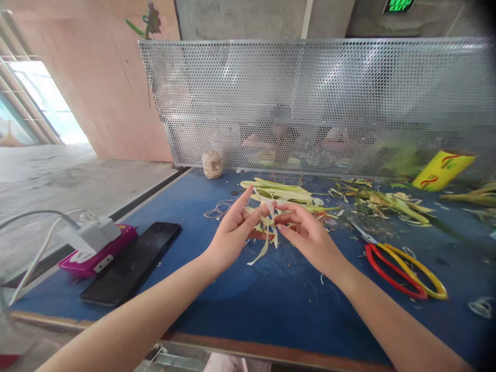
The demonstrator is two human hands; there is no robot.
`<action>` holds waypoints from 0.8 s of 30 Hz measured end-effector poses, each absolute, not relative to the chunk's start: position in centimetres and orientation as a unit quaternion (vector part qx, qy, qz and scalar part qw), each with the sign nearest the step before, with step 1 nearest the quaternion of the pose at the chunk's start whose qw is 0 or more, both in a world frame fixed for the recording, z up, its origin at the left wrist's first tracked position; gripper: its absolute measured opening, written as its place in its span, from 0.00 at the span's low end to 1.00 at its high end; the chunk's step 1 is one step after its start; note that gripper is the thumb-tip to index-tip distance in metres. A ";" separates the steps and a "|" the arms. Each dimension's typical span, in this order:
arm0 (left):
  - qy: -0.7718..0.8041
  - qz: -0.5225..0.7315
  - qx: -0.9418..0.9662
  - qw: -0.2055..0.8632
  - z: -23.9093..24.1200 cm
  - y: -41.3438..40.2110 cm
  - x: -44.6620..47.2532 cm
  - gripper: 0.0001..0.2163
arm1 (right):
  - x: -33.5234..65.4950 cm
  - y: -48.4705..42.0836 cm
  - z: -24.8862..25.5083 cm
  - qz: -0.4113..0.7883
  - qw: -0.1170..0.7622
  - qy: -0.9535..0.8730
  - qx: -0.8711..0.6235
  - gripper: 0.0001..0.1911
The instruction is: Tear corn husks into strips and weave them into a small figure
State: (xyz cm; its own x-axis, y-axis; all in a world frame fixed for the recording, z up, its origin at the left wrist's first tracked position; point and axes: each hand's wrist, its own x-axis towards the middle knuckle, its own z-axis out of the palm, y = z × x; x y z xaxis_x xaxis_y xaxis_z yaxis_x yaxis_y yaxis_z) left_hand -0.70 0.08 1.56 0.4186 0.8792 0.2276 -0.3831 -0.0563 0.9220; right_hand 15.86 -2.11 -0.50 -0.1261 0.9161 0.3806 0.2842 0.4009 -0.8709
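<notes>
Above the middle of the blue table, pale plant-leaf strips (263, 252) are pinched between both hands. My left hand (236, 227) has its thumb and fingers on the strips, while its index finger points up and away. From the other side, my right hand (308, 232) closes its thumb and curled fingertips on the same strips. Their narrow ends fan out upward and downward, and the join is partly hidden by fingers. Just beyond the hands lies a pile of light green and cream leaf pieces (284, 190).
Scissors (403, 268) with red and yellow handles lie right. Leaf scraps (403, 206) and a yellow roll (444, 170) sit behind them. A black phone (132, 263) and magenta power strip (96, 258) are left. A perforated metal panel (240, 93) borders the table's back, near a wrapped roll (212, 164).
</notes>
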 end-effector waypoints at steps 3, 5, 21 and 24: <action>0.230 0.486 0.547 0.642 1.4 0.1 -0.7 0.32 | 15.8 -2.3 -0.1 0.379 0.484 -0.652 -0.443 0.19; 0.236 0.476 0.556 0.639 1.4 0.1 -0.7 0.32 | 15.8 -2.4 0.1 0.414 0.490 -0.637 -0.427 0.18; 0.259 0.431 0.644 0.576 0.7 0.0 -0.4 0.34 | 15.5 -2.0 -0.5 0.457 0.442 -0.647 -0.421 0.06; 0.260 0.413 0.659 0.572 0.5 -0.2 -0.4 0.34 | 15.4 -2.0 -0.5 0.452 0.442 -0.641 -0.436 0.07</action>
